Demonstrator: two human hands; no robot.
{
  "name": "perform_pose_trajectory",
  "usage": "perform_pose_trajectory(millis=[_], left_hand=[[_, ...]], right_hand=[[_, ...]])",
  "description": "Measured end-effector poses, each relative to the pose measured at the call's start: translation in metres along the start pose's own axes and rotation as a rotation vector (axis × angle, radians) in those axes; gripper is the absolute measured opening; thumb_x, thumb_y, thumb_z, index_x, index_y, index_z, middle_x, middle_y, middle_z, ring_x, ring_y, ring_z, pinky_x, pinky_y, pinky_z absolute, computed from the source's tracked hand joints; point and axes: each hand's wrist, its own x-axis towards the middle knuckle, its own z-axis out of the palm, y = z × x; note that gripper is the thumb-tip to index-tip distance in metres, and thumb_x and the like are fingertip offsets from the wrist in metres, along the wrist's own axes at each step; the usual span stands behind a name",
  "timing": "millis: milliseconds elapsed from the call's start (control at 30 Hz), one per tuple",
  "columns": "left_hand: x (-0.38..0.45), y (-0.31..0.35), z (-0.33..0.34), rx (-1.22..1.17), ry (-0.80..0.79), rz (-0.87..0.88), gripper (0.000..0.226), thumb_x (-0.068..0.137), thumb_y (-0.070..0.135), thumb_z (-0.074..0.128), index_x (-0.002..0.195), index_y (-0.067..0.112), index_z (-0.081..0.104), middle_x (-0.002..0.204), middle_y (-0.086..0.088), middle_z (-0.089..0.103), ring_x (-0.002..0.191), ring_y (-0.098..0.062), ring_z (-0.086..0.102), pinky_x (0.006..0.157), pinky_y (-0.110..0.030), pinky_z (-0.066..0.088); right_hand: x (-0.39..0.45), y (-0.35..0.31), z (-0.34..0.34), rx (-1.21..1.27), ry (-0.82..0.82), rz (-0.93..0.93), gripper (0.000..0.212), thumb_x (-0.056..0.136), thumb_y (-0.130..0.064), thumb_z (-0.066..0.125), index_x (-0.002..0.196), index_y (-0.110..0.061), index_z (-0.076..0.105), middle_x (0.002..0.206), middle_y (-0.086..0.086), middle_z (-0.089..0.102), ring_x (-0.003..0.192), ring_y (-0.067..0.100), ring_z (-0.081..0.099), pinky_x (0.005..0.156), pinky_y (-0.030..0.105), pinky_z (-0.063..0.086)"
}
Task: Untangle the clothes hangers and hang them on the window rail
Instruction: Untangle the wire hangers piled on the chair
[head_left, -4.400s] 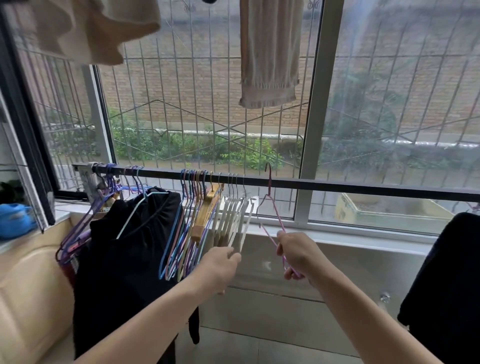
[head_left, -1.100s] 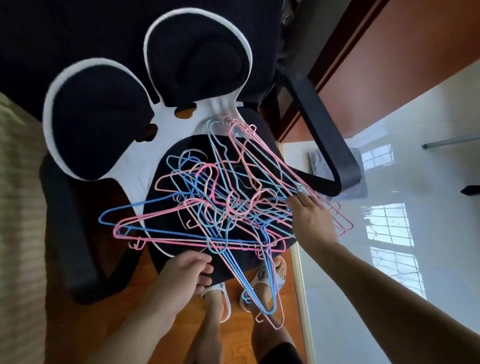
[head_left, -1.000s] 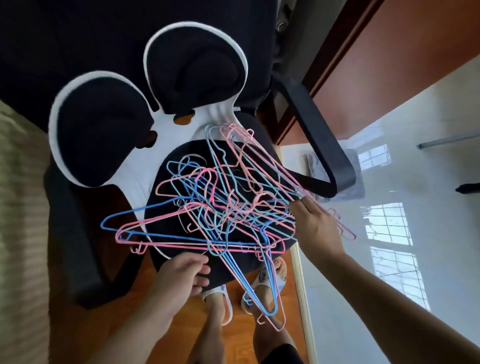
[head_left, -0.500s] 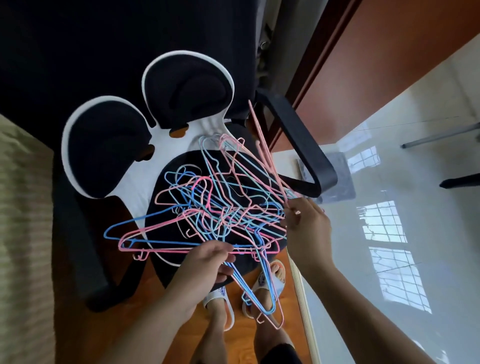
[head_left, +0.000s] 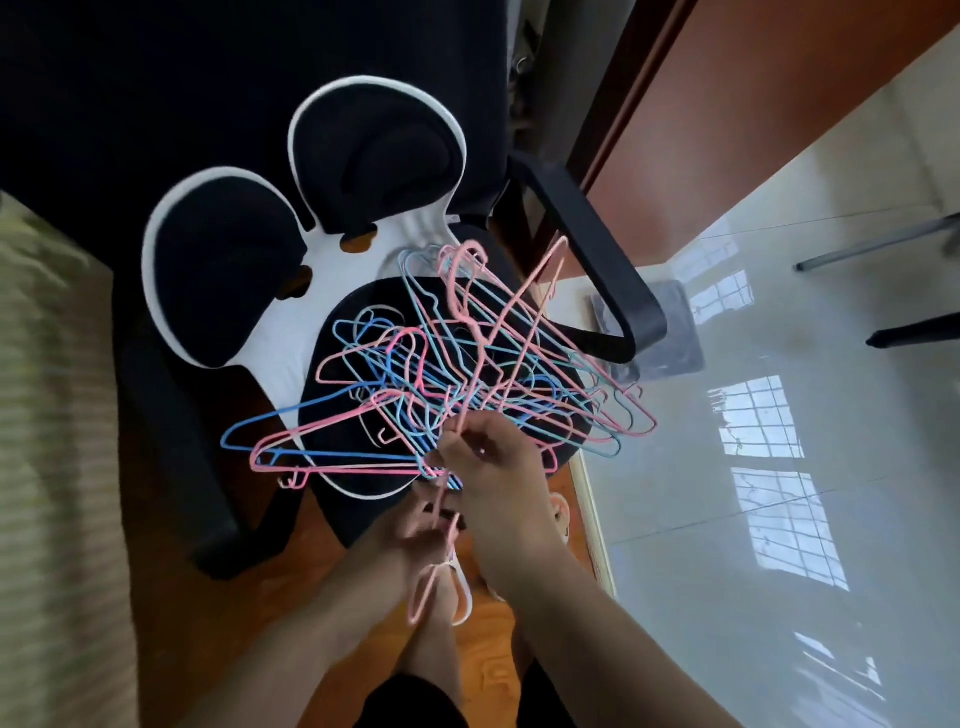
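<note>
A tangled heap of several pink and blue wire hangers (head_left: 441, 374) lies on the black seat of an office chair (head_left: 343, 499). One pink hanger (head_left: 524, 322) stands tilted up out of the heap, its corner raised toward the armrest. My right hand (head_left: 498, 467) pinches that pink hanger's wire at the near edge of the heap. My left hand (head_left: 415, 530), blurred and partly hidden under the right one, grips pink wire that runs down to a hook (head_left: 431, 592) below it. The window rail is out of view.
The chair's white-rimmed back pads (head_left: 260, 270) and black right armrest (head_left: 587, 270) flank the heap. A wooden floor (head_left: 280, 603) lies under the chair, glossy pale tiles (head_left: 753, 519) to the right. My sandalled feet (head_left: 457, 613) stand just below the seat. A brown door (head_left: 753, 104) is behind.
Earlier I was at the window rail with a pink hanger. In the last second both hands came together at the heap's near edge, and a pink hanger rose steeply out of the pile.
</note>
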Motion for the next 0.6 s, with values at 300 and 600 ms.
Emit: perform_pose_trajectory(millis=[300, 600], left_hand=[[-0.06, 0.007, -0.031, 0.2, 0.444, -0.036, 0.031, 0.096, 0.007, 0.058, 0.113, 0.033, 0.06, 0.104, -0.001, 0.059, 0.072, -0.01, 0.052, 0.06, -0.022, 0.039], [-0.048, -0.008, -0.045, 0.279, 0.667, -0.01, 0.036, 0.097, 0.014, 0.059, 0.131, 0.026, 0.059, 0.106, -0.002, 0.057, 0.082, -0.016, 0.059, 0.068, -0.026, 0.042]], right_hand=[[0.004, 0.023, -0.011, -0.573, -0.107, -0.309, 0.014, 0.101, -0.024, 0.056, 0.091, -0.028, 0.066, 0.079, -0.008, 0.067, 0.073, 0.015, 0.063, 0.067, 0.033, 0.051], [0.148, 0.049, -0.195, -1.495, 0.314, -0.074, 0.066, 0.088, -0.012, 0.062, 0.148, -0.012, 0.036, 0.151, 0.015, 0.036, 0.134, 0.037, 0.035, 0.105, 0.051, 0.042]])
